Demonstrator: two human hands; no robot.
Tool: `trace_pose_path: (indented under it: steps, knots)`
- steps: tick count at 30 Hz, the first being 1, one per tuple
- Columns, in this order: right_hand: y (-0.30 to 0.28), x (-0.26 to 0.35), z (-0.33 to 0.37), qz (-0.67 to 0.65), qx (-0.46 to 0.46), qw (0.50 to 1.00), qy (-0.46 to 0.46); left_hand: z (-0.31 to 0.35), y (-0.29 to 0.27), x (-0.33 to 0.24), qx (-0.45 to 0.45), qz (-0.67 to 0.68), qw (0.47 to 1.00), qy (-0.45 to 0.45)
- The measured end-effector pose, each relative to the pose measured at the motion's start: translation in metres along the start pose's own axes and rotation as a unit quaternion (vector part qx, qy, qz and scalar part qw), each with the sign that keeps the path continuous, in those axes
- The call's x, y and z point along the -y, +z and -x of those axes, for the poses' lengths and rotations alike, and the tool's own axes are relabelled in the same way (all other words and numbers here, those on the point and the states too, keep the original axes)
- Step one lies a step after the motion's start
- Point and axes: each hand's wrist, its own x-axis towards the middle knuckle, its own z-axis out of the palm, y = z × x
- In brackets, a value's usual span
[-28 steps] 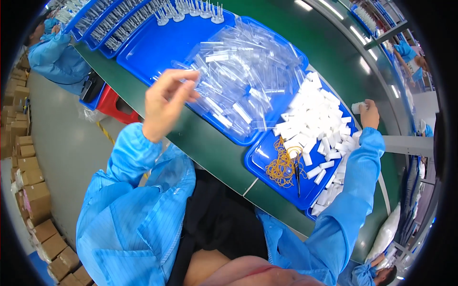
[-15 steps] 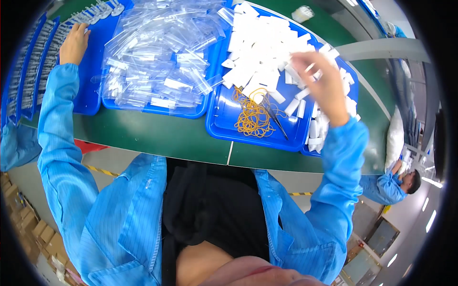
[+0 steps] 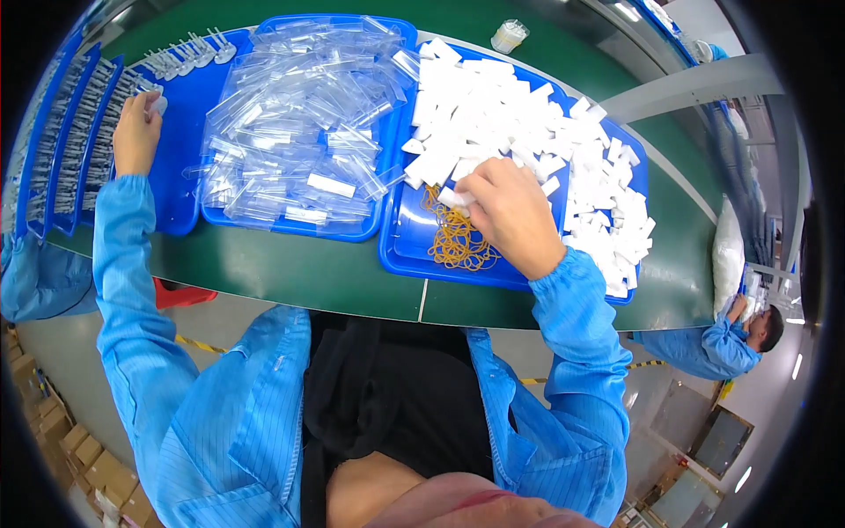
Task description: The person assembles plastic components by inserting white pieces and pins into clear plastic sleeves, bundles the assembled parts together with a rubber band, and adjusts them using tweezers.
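My left hand (image 3: 135, 136) is closed at the left blue tray (image 3: 180, 189), fingertips pinching a small translucent piece (image 3: 159, 105), mostly hidden by the fingers. Just beyond it, stemmed pieces with round bases (image 3: 204, 53) stand at the tray's far end. My right hand (image 3: 506, 207) has its fingers closed on a small white block (image 3: 454, 197), over the near part of another blue tray (image 3: 405, 251). Tangled yellow rubber bands (image 3: 459, 239) lie in that tray, partly under the hand. Heaped white blocks (image 3: 480, 110) fill its far part.
Between my hands is a tray of clear plastic sleeves (image 3: 290, 132). More white blocks (image 3: 607, 198) fill a tray at right. Blue racks (image 3: 75, 145) of stemmed pieces stand far left. A small clear container (image 3: 509, 36) sits behind. Another person (image 3: 709, 348) is at far right.
My right hand has come left and nearer, from above the white blocks to over the rubber bands, and now shows a white block. My left hand is lower beside the racks; the whole view has shifted slightly.
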Motion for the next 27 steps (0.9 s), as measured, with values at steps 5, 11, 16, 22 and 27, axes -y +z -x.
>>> trace_pose_path:
  steps: [5, 11, 16, 22, 27]
  knots:
    - [-0.010, -0.006, 0.012, -0.130, -0.086, 0.986, 0.061, 0.052, -0.054, -0.058, -0.044, 0.143, 0.987, -0.056]
    - [-0.012, -0.001, 0.022, -0.305, -0.227, 0.910, 0.165, 0.112, -0.085, -0.161, -0.007, 0.439, 0.898, -0.008]
    - [0.002, 0.021, 0.023, -0.693, -0.220, 0.627, 0.278, 0.148, -0.065, -0.277, 0.153, 0.719, 0.678, -0.022]
    - [0.016, 0.033, 0.030, -0.771, -0.252, 0.515, 0.276, 0.169, -0.057, -0.326, 0.261, 0.756, 0.599, -0.050]
    - [0.016, 0.033, 0.039, -0.774, -0.244, 0.520, 0.265, 0.173, -0.052, -0.330, 0.280, 0.741, 0.608, -0.053]
